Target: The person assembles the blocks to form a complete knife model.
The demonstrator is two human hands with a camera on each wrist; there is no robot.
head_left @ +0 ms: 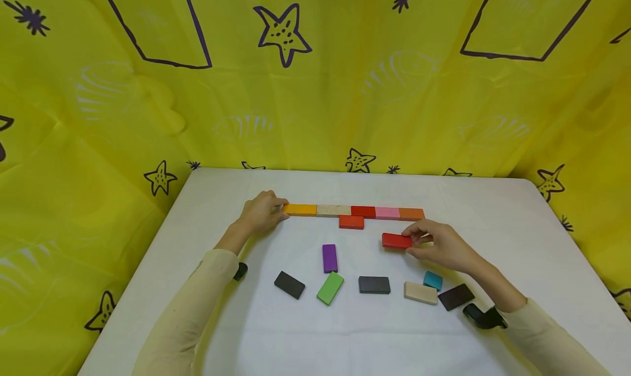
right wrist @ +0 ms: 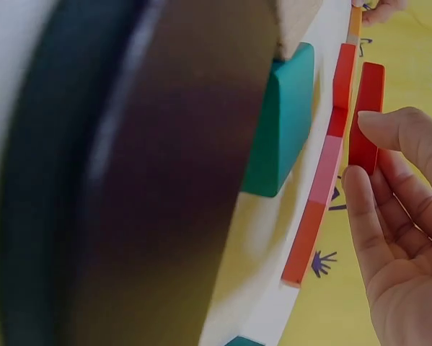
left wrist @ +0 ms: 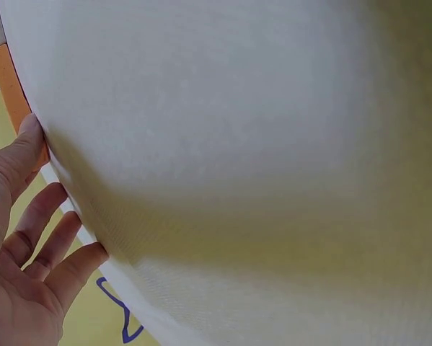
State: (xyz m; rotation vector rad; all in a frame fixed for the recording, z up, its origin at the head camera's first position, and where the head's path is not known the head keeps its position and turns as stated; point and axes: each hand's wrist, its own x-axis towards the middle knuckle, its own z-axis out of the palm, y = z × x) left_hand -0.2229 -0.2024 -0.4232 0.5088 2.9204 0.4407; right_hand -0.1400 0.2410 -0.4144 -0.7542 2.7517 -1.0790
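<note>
A straight row of wooden blocks crosses the far part of the table: a yellow-orange block [head_left: 300, 210], a pale wood block [head_left: 333, 210], a dark red block [head_left: 363, 212], a pink block [head_left: 387, 213] and an orange block [head_left: 411, 214]. My left hand [head_left: 263, 211] pinches the yellow-orange block at the row's left end, its thumb on the near side. Between thumb and fingers, my right hand [head_left: 446, 246] holds a red block [head_left: 396, 241] by its right end, nearer to me than the row. A red-orange block [head_left: 351, 222] lies against the row's near side.
Nearer to me lie a purple block [head_left: 330, 258], a green block [head_left: 330, 288], a dark block [head_left: 290, 285], a dark grey block [head_left: 374, 285], a beige block [head_left: 420, 292], a teal block [head_left: 433, 280] and a dark brown block [head_left: 456, 297]. Yellow cloth [head_left: 315, 102] hangs behind the white table [head_left: 296, 348].
</note>
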